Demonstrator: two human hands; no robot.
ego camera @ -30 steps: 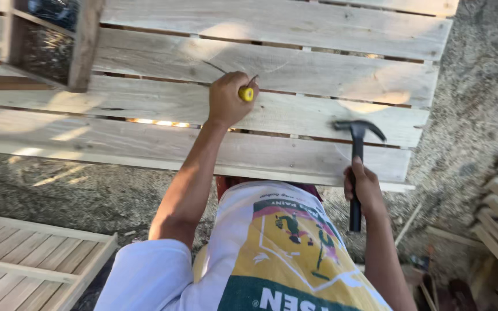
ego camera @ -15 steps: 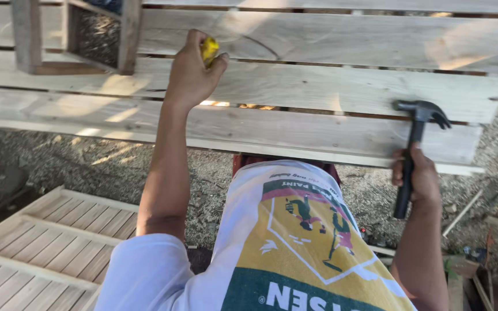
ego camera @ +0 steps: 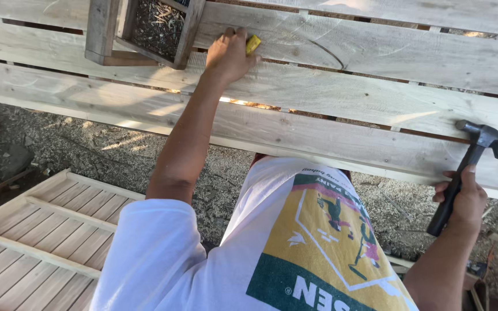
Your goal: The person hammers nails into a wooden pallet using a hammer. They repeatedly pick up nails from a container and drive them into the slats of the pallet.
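On the pale weathered plank panel (ego camera: pixel 341 109), the left hand (ego camera: pixel 229 56) presses down with fingers curled around a small yellow object (ego camera: pixel 253 44), just beside a grey wooden block frame (ego camera: pixel 145 34). Well apart, at the panel's near edge, the right hand (ego camera: pixel 462 201) is clenched on the black-handled steel claw hammer (ego camera: pixel 468 167), its head resting on the board. Below left lies a light slatted wooden panel (ego camera: pixel 36 236) on sawdust-strewn ground (ego camera: pixel 87 150).
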